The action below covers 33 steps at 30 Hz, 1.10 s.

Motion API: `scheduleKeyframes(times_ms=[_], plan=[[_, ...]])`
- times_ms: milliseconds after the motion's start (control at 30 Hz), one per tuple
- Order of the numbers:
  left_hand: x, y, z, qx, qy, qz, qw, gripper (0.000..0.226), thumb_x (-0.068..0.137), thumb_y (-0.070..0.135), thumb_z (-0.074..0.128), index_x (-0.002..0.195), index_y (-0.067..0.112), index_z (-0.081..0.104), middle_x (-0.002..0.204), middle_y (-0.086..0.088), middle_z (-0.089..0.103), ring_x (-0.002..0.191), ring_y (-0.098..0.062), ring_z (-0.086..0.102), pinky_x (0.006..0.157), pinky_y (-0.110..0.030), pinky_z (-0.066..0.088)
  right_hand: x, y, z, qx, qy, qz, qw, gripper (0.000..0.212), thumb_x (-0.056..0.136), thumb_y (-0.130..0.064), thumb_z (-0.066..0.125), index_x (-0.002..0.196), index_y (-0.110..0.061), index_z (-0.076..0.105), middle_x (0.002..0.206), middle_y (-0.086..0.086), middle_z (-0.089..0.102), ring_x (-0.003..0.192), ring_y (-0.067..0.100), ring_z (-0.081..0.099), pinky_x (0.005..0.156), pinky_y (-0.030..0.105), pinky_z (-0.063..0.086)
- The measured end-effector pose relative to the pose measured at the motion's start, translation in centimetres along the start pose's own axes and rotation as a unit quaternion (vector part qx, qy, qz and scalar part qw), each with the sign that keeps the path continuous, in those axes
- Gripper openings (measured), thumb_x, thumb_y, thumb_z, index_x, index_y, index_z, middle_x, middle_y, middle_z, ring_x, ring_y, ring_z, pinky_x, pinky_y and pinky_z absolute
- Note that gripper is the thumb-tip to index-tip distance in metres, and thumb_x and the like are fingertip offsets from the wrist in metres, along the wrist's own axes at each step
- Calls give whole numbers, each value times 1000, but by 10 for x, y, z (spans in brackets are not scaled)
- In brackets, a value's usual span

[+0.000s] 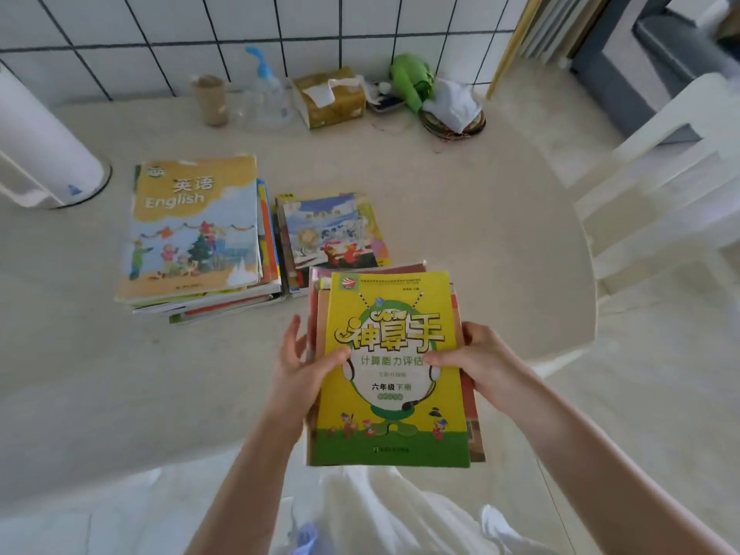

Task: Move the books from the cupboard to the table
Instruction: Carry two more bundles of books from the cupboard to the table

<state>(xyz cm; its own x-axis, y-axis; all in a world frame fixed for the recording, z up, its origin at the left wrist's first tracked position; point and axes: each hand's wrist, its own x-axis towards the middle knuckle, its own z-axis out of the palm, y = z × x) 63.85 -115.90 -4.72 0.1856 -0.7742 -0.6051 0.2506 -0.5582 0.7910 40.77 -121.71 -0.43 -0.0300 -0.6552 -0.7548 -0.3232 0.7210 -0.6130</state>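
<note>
Between both hands: small stack of books [394, 366], yellow-green cover on top, held above near edge of table [500, 218]. Left hand [298, 364] grips stack's left edge, thumb curled onto cover, fingers beneath. Right hand [474, 360] grips right edge, thumb on cover, fingers wrapped under. Beyond fingertips, on table: tall book pile [196, 238] topped by English textbook; just beside it, lower pile [332, 234] with picture cover. Further back, against tiled wall: tissue box [328, 98], clear bottle [268, 94].

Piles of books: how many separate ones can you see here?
3. The English-topped pile lies on the table's left, a smaller pile beside it, and a yellow-topped pile is held in both hands. Counts within each are hidden.
</note>
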Motion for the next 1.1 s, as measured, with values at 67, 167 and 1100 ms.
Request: scheduleKeyframes(times_ms=[67,167,1100], plan=[[15,9,-5,-4,-14,-36,999,88,76,14,79,147,25,30,132,-10,59,101,-28,69,82,-49,58,13,-12,6,-18,3,-7,1000,47,66,-4,83,105,-14,59,102,5,72,90,26,70,85,50,56],[29,18,-8,31,-17,-13,999,44,77,7,77,115,21,58,111,-8,71,87,-27,73,76,-49,60,29,-18,9,-22,1,-22,999,57,63,-1,84,110,-15,54,105,5,70,95,26,68,85,52,55],[39,-16,7,191,132,167,958,52,57,30,80,99,35,51,99,3,63,90,-4,63,81,-4,43,78,-3,-7,-172,-27,-373,912,76,65,4,80,120,-36,44,111,-48,50,97,-23,51,81,-2,36]])
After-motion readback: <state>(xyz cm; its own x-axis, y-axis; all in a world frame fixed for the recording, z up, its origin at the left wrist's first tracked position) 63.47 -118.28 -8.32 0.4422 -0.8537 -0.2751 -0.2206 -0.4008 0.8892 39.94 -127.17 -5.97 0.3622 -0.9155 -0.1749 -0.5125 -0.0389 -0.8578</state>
